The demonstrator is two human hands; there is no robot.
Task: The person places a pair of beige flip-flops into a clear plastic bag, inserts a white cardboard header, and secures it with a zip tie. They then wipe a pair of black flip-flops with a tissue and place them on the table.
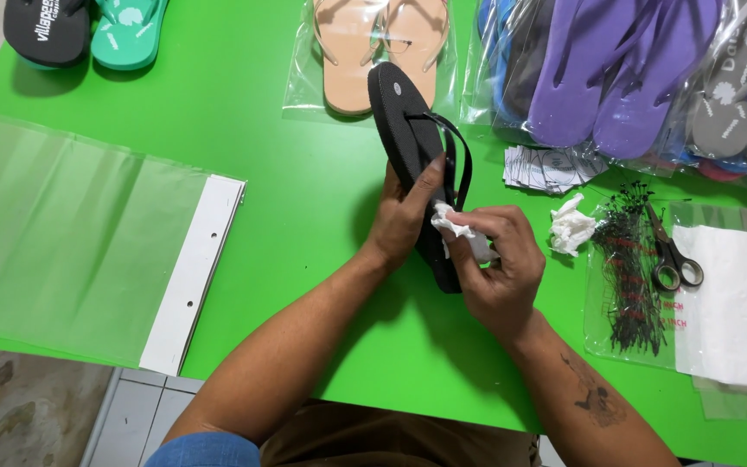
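A black flip-flop (404,121) is held on edge above the green table (304,173), toe end pointing away from me. My left hand (404,216) grips its sole from the left side, thumb on the footbed. My right hand (499,264) pinches a crumpled white tissue (453,227) and presses it against the flip-flop near its black strap (460,160).
A stack of clear plastic bags with a white header strip (196,268) lies at left. Bagged flip-flops in tan (347,52), purple (603,78) and grey line the far edge. At right lie a tissue wad (571,227), black tag fasteners (628,277), scissors (672,255), white paper (737,303).
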